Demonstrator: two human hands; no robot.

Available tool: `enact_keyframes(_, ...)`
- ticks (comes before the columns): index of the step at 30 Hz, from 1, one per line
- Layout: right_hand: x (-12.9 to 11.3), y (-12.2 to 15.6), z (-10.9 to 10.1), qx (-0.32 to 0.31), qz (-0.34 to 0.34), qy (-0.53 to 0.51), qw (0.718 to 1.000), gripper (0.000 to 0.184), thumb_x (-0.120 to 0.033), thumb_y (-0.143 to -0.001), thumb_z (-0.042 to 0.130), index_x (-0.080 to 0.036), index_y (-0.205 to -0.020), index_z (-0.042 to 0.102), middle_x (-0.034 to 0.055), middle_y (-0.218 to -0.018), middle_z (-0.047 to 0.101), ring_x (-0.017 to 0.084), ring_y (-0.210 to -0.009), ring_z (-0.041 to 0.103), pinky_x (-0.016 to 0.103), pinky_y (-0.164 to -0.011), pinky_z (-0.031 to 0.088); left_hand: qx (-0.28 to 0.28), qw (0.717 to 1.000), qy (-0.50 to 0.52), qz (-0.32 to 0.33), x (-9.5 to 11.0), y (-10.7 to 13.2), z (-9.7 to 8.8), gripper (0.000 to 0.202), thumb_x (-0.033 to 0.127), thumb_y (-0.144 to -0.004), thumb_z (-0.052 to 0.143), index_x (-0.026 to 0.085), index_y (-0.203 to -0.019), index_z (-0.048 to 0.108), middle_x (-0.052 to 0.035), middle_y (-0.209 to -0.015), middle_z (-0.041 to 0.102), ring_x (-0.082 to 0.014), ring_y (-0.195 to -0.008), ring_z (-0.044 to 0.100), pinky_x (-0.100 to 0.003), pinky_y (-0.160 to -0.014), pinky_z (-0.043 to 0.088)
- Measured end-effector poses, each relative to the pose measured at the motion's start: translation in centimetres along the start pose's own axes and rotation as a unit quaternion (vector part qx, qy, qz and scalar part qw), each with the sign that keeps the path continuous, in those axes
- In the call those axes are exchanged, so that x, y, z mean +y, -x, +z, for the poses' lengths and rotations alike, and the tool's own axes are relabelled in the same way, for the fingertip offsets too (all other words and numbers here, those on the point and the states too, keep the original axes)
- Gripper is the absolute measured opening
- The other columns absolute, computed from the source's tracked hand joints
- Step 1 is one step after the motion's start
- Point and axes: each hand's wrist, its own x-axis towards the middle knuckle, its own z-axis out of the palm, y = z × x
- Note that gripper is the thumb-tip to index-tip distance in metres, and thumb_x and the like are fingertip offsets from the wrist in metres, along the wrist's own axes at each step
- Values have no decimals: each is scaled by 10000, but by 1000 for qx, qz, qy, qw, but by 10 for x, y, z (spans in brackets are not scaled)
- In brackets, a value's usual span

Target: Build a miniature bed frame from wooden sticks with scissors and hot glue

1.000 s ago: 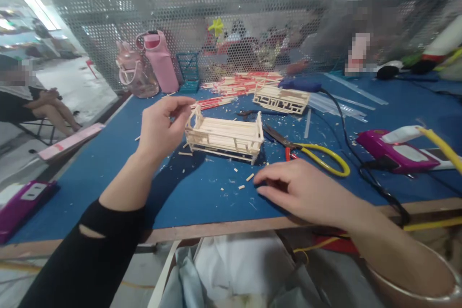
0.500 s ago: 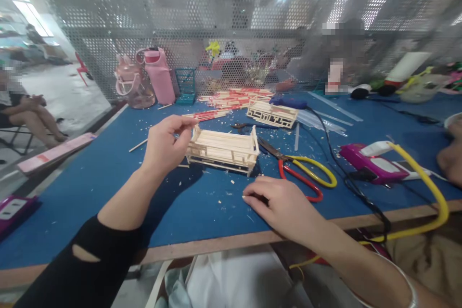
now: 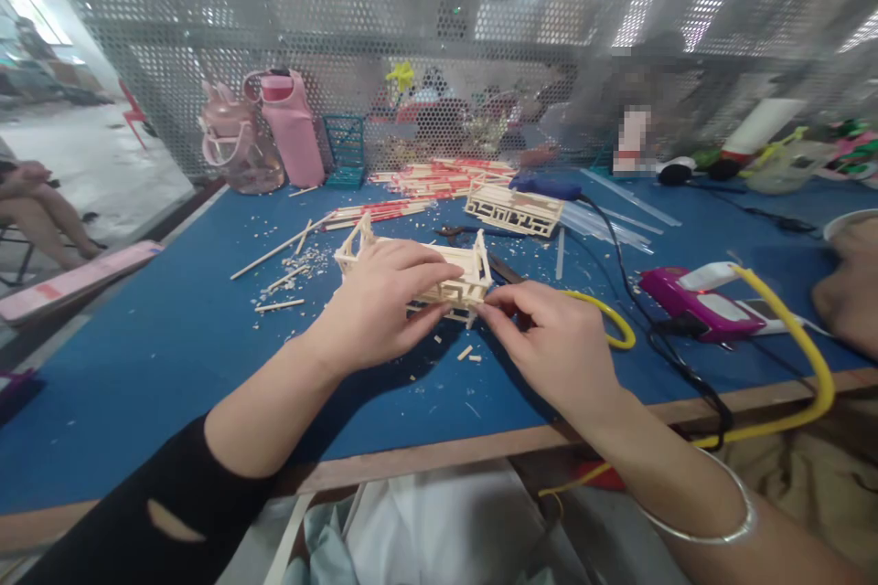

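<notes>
The stick frame (image 3: 454, 291) looks mostly built, loose sticks (image 3: 445, 178) unused; the left hand (image 3: 380, 302) clasps its front, half-curled; the right hand (image 3: 559, 329) nearly closes at a corner, its hold unclear.

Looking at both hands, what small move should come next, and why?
Probably a light press with the right hand at the near right corner of the stick model: its fingertips are there, and the left hand, across the model, seems placed to steady it.

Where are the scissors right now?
In the head view, the scissors lie right of center on the blue table, partly hidden behind the right hand, left of the purple power strip.
</notes>
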Motion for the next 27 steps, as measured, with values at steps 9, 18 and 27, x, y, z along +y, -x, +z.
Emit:
enact_keyframes(9,4,9,-7,-58,-93,9,994,138,-158,-843,548,-168,-756,654,21,-720,706,146,-669,647,245,-622,438,28,1000,-11,1,-4,-1,6,228,172,-883,485,164,-1026,662,-87,-958,703,-199,-926,623,-347,-805,467)
enact_keyframes(18,2,4,-9,-48,-2,-5,999,66,-247,-786,625,-185,-765,620,12,-708,668,136,-623,597,244,-551,392,32,999,-11,12,-5,-1,7,230,157,-868,497,162,-1036,654,-90,-948,703,-197,-926,627,-357,-815,483)
enact_keyframes(27,-2,6,-19,-282,28,-10,959,97,-203,-799,612,-206,-751,696,14,-754,702,143,-659,627,257,-596,430,27,1000,2,-4,-3,-2,7,234,184,-881,476,167,-1011,669,-88,-951,707,-194,-923,630,-345,-806,486)
